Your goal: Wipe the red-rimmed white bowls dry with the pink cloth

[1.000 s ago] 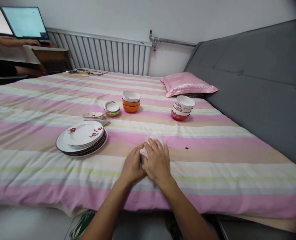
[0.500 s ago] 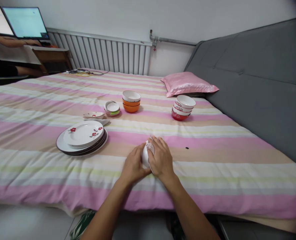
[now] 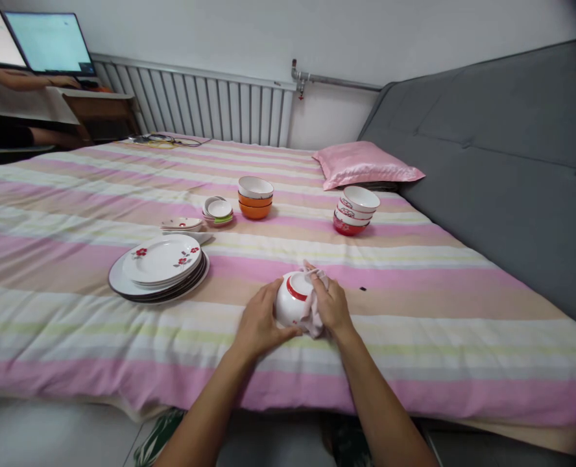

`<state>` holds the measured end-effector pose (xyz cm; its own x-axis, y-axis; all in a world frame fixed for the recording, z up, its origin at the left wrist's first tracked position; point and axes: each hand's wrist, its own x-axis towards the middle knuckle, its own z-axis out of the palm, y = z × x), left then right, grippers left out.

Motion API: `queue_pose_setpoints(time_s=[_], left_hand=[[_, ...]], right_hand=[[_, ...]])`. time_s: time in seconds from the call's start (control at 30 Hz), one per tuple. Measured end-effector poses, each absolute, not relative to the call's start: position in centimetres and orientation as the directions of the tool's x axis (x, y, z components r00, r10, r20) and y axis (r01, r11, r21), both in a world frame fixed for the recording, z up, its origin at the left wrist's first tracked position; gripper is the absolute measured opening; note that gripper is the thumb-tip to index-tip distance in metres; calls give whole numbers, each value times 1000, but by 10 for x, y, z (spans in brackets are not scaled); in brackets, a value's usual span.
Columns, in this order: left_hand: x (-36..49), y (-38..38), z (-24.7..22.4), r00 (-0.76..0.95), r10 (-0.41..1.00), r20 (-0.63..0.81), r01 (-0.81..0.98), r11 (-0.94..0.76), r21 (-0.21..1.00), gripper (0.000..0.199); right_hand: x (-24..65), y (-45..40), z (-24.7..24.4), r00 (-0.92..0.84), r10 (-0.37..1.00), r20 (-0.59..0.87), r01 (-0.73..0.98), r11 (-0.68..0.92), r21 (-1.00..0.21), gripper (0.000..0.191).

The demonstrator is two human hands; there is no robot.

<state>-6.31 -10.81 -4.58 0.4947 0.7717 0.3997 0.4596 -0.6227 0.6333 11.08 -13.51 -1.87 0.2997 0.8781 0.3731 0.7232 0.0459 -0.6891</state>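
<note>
A white bowl (image 3: 287, 303) with a red band round its foot is tipped so that its underside shows, low over the near part of the bed. My left hand (image 3: 260, 318) grips the bowl's left side, thumb along the near edge. In my right hand (image 3: 333, 305) is a pale pinkish cloth (image 3: 313, 318), pressed against the bowl's right side and foot. Part of the cloth hangs down by the bowl. The fingertips of my right hand are partly hidden in its folds.
Stacked plates (image 3: 159, 269) lie to the left, with shallow dishes (image 3: 181, 224) and small saucers (image 3: 218, 209) behind. Orange bowls (image 3: 255, 200) stand farther back; red-and-white bowls (image 3: 355, 213) stand right, before a pink pillow (image 3: 366, 163). A person's arm (image 3: 20, 81) rests at a desk.
My right hand has shifted right, from over the bowl to its side, with the cloth now showing. The bowl's red-banded foot has come into view. My left hand stays about where it was.
</note>
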Motion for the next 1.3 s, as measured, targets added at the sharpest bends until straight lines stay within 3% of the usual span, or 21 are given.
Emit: queue_pose_setpoints(time_s=[0.1,0.23,0.67,0.93,1.13,1.3], left_hand=[[-63,-108,-46,492,778,392,472,-616,630,97],[-63,-108,-46,492,774,399,476,-623,621,95],[-62,-110,-47,471,772,428,469,-629,620,85],[-61,-109,-47,481,767,424,461,-633,622,84],[-64,-108,-51,490,741,459,434,-664,609,67],[-65,-104,-62,481,740,470,441,-667,600,65]], right_hand=[[116,-139,-26,328,889,319,579,78,-811,45],[113,-152,-31,357,847,395,547,154,-823,44],[82,-174,-48,343,703,623,820,98,-563,50],[61,-183,-52,220,709,670,887,140,-440,54],[46,-188,-50,67,747,661,937,181,-300,53],[47,-182,-45,-41,767,640,944,240,-227,51]])
